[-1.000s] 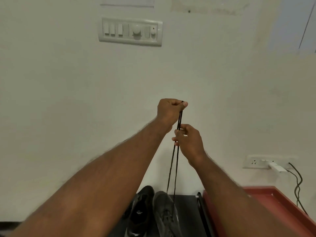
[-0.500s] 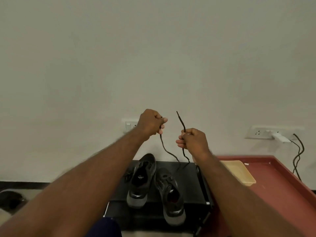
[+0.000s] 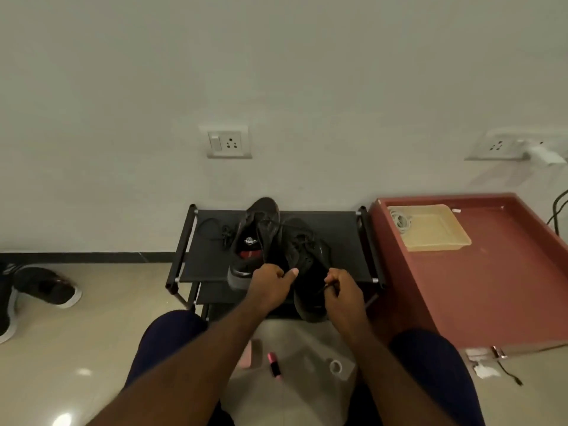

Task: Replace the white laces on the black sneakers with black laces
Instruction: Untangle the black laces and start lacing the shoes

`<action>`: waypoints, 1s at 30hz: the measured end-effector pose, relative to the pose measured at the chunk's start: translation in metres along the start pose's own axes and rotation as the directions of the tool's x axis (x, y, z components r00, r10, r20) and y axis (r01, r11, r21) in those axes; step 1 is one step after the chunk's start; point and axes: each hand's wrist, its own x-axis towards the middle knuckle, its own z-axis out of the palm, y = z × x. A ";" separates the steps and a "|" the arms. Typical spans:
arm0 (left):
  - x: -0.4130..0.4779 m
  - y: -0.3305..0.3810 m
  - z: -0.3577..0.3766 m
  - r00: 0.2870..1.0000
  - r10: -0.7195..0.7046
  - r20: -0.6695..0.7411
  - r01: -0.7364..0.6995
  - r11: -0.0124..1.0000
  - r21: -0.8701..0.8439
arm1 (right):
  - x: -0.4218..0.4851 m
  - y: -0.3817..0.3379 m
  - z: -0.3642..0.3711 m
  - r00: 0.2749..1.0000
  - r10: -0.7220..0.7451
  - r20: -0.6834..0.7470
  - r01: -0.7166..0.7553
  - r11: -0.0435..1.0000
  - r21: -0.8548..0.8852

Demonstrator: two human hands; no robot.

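Note:
Two black sneakers stand on a black shoe rack (image 3: 209, 269): the left sneaker (image 3: 252, 241) and the right sneaker (image 3: 307, 272), whose heel hangs over the rack's front edge. A black lace (image 3: 321, 289) runs through the right sneaker's eyelets. My left hand (image 3: 270, 285) grips one lace end by the shoe's left side. My right hand (image 3: 341, 290) pinches the other end by its right side. Another black lace (image 3: 218, 230) lies loose on the rack to the left. White laces (image 3: 399, 221) sit in a yellow tray (image 3: 430, 229).
A red table (image 3: 491, 287) stands to the right of the rack, against the wall. Other shoes (image 3: 40, 287) lie on the floor at the left. A pink marker (image 3: 273, 364) and a tape roll (image 3: 336, 366) rest on cloth between my knees. Wall sockets are above.
Both hands came down from chest height to the right sneaker, each with a lace end, and moved apart. The camera tilted down toward the rack and floor.

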 end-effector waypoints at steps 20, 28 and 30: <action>-0.028 -0.017 0.037 0.996 -0.085 -0.017 0.087 0.984 0.157 | -0.035 -0.003 0.023 0.949 0.314 -0.036 -0.311 0.948 0.070; -0.072 -0.037 0.037 0.997 -0.061 -0.036 0.064 0.994 0.090 | -0.052 0.000 0.028 0.983 0.160 0.091 -0.142 0.973 -0.181; -0.073 -0.040 0.035 0.999 -0.038 -0.036 0.040 0.997 0.061 | -0.050 -0.003 0.026 0.981 0.165 0.105 -0.145 0.973 -0.180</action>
